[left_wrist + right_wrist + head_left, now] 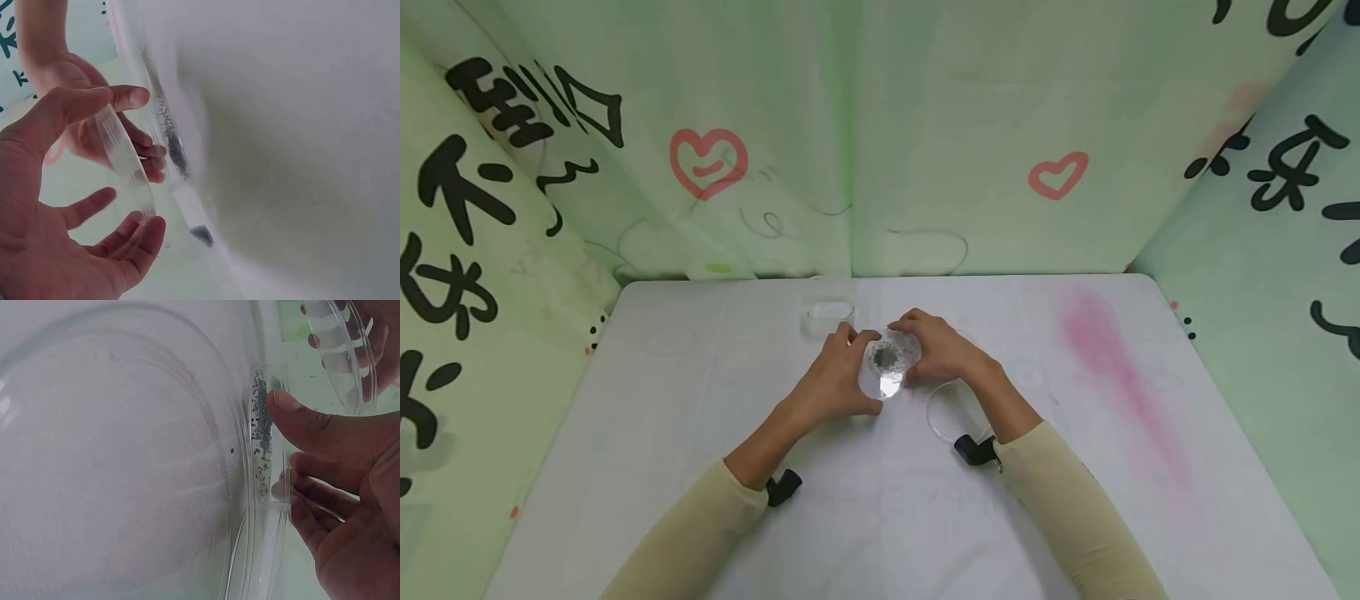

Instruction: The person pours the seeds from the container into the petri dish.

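My left hand (835,383) holds a clear round lid (128,162) by its edge, thumb on one side and fingertips on the other, tilted in the left wrist view. Below and beyond the lid, a shallow clear round dish (261,437) sits on the table with small dark grains (886,358) in it. At the dish's right side is my right hand (943,350), gripping its rim between thumb and curled fingers. The lid is lifted apart from the dish. From the head view, lid and dish overlap, so their edges are hard to separate.
A large clear round piece (206,381) lies near my right wrist, partly under the forearm. Behind my left hand stands a clear container (827,317). The white table (700,358) has a pink stain (1101,350) at right. Green printed cloth (925,100) hangs around it.
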A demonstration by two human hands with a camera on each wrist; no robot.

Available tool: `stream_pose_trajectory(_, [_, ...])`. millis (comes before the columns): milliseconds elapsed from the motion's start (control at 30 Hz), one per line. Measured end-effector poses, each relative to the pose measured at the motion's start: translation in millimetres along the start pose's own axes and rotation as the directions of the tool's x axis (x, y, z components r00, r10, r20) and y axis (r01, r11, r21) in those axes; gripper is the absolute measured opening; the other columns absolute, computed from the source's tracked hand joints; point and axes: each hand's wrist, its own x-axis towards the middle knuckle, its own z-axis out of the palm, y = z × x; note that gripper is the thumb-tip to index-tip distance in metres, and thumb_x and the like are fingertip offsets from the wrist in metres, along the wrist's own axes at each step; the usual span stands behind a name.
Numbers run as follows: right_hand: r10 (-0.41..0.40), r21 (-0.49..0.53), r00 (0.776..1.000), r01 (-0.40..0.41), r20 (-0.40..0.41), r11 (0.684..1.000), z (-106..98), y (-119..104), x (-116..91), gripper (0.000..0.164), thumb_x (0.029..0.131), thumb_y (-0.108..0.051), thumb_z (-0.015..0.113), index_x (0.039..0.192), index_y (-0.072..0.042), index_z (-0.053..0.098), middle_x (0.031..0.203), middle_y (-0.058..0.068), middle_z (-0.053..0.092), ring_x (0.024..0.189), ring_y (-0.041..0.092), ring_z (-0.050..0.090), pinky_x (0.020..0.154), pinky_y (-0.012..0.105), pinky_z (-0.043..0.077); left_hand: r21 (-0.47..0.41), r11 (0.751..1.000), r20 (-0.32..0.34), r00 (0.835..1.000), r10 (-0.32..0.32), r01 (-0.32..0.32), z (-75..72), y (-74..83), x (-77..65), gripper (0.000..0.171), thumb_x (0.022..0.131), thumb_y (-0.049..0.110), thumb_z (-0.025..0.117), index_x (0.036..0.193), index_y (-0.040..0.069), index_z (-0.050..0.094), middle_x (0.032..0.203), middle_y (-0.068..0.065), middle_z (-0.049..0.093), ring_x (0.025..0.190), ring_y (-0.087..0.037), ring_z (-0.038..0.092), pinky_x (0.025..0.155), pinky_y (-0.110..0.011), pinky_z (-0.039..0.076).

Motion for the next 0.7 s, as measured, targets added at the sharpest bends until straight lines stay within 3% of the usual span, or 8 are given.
stream_pose_trajectory(233, [0.016,-0.001,1.0,-0.016,-0.008,1.0,-2,-2,-1,0.082,0.063,-0.022,0.089,0.136,-0.01,0.053,0.128,0.007,0.052,0.117,0.027,0.051,0.099,0.044,0.043,-0.08,0.997,-0.032,0.999,0.018,-0.021,3.6,-6.8,10.1,0.098,0.058,0.03,0.086,0.142,0.04,0.037,0.104,-0.004,0.031,0.093,-0.021,0.038,0.067,-0.03,0.043])
stream_pose_trajectory(500, [0.03,0.002,1.0,-0.03,-0.005,1.0,-2,-2,-1,0.082,0.062,-0.024,0.09,0.132,-0.002,0.054,0.129,0.008,0.051,0.119,0.026,0.051,0.101,0.042,0.042,-0.167,0.985,-0.098,0.995,0.022,-0.038,8.2,-9.0,21.3,0.089,0.062,0.031,0.085,0.138,0.039,0.04,0.112,-0.007,0.031,0.099,-0.023,0.045,0.076,-0.036,0.047])
stream_pose_trajectory(700, [0.022,-0.007,1.0,-0.022,-0.001,1.0,-1,0,-1,0.079,0.062,-0.026,0.09,0.129,-0.002,0.055,0.13,0.008,0.05,0.118,0.026,0.051,0.1,0.041,0.042,-0.274,0.96,-0.16,0.987,0.016,-0.06,11.7,-7.8,26.2,0.089,0.064,0.028,0.083,0.138,0.034,0.035,0.118,-0.013,0.038,0.104,-0.028,0.055,0.08,-0.036,0.05])
